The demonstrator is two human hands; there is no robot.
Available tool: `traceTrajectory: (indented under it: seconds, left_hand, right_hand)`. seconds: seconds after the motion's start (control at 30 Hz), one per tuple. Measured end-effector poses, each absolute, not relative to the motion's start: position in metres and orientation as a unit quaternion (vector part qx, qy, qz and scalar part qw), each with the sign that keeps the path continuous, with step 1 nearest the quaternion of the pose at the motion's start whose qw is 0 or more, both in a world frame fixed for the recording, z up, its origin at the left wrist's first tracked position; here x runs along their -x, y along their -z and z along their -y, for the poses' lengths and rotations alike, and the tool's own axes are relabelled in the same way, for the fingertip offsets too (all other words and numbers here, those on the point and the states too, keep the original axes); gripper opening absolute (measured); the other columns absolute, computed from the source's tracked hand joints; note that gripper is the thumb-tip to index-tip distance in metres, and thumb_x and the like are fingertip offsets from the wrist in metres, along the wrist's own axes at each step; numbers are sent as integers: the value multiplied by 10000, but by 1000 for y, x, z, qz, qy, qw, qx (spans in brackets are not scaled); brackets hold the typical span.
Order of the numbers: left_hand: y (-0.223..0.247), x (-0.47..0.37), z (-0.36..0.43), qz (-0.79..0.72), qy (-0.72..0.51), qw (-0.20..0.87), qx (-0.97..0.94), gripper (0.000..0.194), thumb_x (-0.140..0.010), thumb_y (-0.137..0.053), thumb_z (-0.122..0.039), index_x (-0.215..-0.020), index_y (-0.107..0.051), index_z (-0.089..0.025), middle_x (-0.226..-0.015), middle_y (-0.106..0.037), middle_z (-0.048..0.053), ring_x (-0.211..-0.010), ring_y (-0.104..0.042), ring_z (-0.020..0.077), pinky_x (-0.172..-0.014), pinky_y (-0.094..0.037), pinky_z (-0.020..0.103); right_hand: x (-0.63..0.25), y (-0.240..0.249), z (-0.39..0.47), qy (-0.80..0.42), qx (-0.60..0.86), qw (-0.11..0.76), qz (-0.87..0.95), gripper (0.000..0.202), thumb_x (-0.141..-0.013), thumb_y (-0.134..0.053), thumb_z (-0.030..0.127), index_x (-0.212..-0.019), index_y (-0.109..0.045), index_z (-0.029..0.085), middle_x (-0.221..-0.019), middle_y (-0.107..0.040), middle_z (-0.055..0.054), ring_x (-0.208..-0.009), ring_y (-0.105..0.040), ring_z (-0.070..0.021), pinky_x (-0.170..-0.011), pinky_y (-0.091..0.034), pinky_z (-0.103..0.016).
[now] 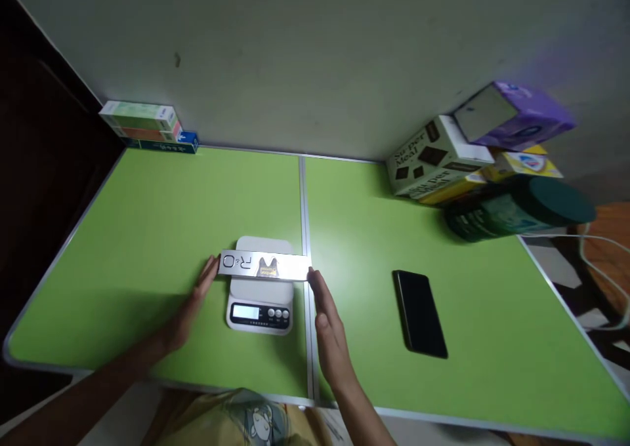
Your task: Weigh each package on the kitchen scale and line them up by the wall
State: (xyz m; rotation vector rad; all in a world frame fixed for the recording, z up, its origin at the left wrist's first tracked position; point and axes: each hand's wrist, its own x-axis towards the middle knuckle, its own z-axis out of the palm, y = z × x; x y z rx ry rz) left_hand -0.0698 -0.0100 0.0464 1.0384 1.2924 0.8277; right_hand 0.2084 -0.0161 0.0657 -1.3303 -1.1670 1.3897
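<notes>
A long narrow silver box (285, 267) with dark lettering lies crosswise over the white kitchen scale (262, 292). It sticks out past the scale on both sides. My left hand (189, 305) has its fingertips against the box's left end. At the right end, the fingers of my right hand (329, 328) touch the box, so it is held between both hands. The scale's display (245, 311) is lit, but its reading is too faint to make out. Three round buttons sit beside the display.
A black phone (420, 313) lies on the green table (236, 190), to the right. Back right stand a Super Meal box (423, 151), a purple box (526, 121), a yellow box (524, 164) and a dark green tub (506, 210). Small boxes (147, 123) are stacked back left.
</notes>
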Motion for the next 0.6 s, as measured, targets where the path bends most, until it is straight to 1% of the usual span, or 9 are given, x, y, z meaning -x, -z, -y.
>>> traceTrajectory:
  seconds: [0.1, 0.17, 0.27, 0.33, 0.43, 0.5, 0.6]
  left_hand:
    - [-48, 68, 8, -540, -346, 615, -459, 864, -849, -162, -808, -1553, -244, -314, -1668, 13, -24, -1528, 120, 255, -1222, 109, 455]
    - [-52, 70, 4, -536, -336, 621, -463, 887, -835, -170, -826, -1558, -221, -315, -1668, 30, -23, -1523, 140, 244, -1215, 124, 459]
    - [-58, 77, -1, -551, -355, 603, -455, 916, -822, -173, -842, -1572, -141, -317, -1663, 60, -51, -1517, 156, 215, -1226, 109, 420]
    - [-63, 86, -3, -568, -390, 574, -443, 905, -825, -172, -840, -1573, -120, -334, -1658, 45, -89, -1519, 147, 211, -1238, 83, 377]
    - [-72, 100, -1, -580, -432, 543, -427, 887, -835, -125, -821, -1576, -101, -334, -1654, 8, -123, -1526, 123, 209, -1248, 55, 322]
    - [-78, 105, 3, -582, -450, 530, -421, 871, -855, -101, -789, -1581, -98, -308, -1655, 4, -127, -1527, 126, 200, -1250, 54, 303]
    - [-85, 105, 11, -591, -461, 519, -411, 849, -868, -120, -766, -1581, -103, -306, -1651, -6, -155, -1523, 148, 191, -1250, 66, 286]
  right_hand:
    - [-205, -61, 18, -549, 541, 438, 464, 678, -932, -413, 626, -1529, -302, 324, -1634, -262, -14, -1516, -218, -256, -1241, -150, -526]
    - [-206, -59, 17, -539, 547, 447, 459, 685, -939, -395, 620, -1532, -301, 289, -1625, -286, -49, -1506, -249, -259, -1230, -174, -533]
    - [-214, -59, 14, -496, 566, 494, 435, 689, -942, -367, 609, -1535, -291, 266, -1611, -314, -79, -1492, -287, -257, -1222, -171, -544]
    - [-223, -64, 11, -461, 580, 538, 402, 657, -945, -340, 593, -1527, -306, 290, -1608, -325, -58, -1491, -292, -243, -1230, -144, -538]
    - [-238, -72, 8, -423, 584, 590, 363, 581, -959, -293, 556, -1481, -390, 318, -1577, -383, -26, -1479, -320, -222, -1237, -122, -521]
    - [-245, -77, 7, -414, 581, 608, 350, 544, -967, -291, 525, -1444, -446, 315, -1546, -432, -27, -1463, -353, -216, -1235, -126, -515]
    - [-248, -80, 7, -410, 587, 606, 347, 543, -969, -280, 516, -1436, -461, 306, -1522, -466, -39, -1448, -380, -222, -1226, -136, -532]
